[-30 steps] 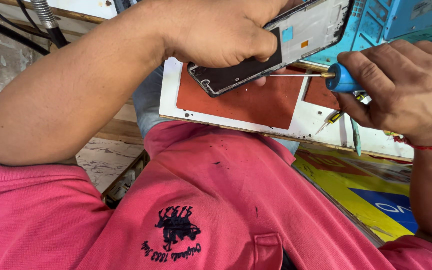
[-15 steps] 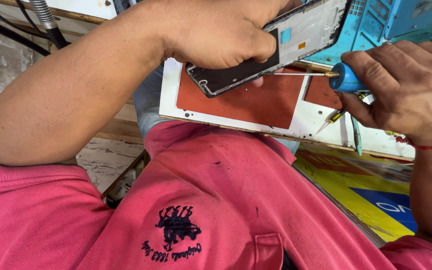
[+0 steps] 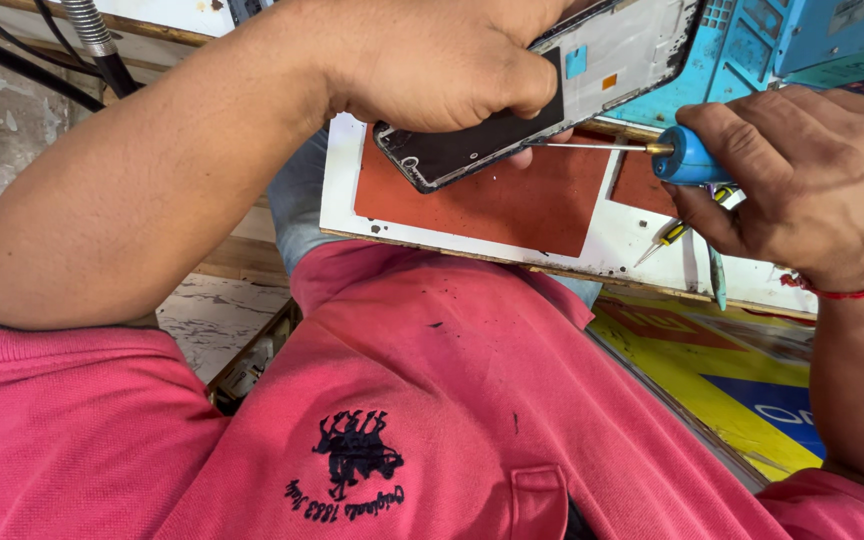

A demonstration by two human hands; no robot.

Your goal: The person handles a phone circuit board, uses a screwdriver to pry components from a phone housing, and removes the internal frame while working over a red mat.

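Up near the top of the view, the left hand (image 3: 442,60) is closed around a phone frame (image 3: 552,95), gripping it by its long edges with the thumb lying over the dark part. The frame is tilted and held in the air just above a white board (image 3: 592,250) that has a red-brown mat (image 3: 512,200) on it. The right hand (image 3: 802,180) is wrapped tight around the blue handle of a small screwdriver (image 3: 687,158). Its thin metal tip points left and meets the frame right by the left thumb.

The phone frame looks thin, light and stiff. It could bend or crack if squeezed in the middle, so the edges are the safe place to hold it, as the left hand does now. The screwdriver is slim and hard, and its tip could slip off a tiny screw, so a snug grip on the handle suits it.

More small tools (image 3: 697,235) lie on the board below the right hand. A blue box (image 3: 752,50) stands behind the frame, and a yellow sheet (image 3: 712,380) lies lower down.
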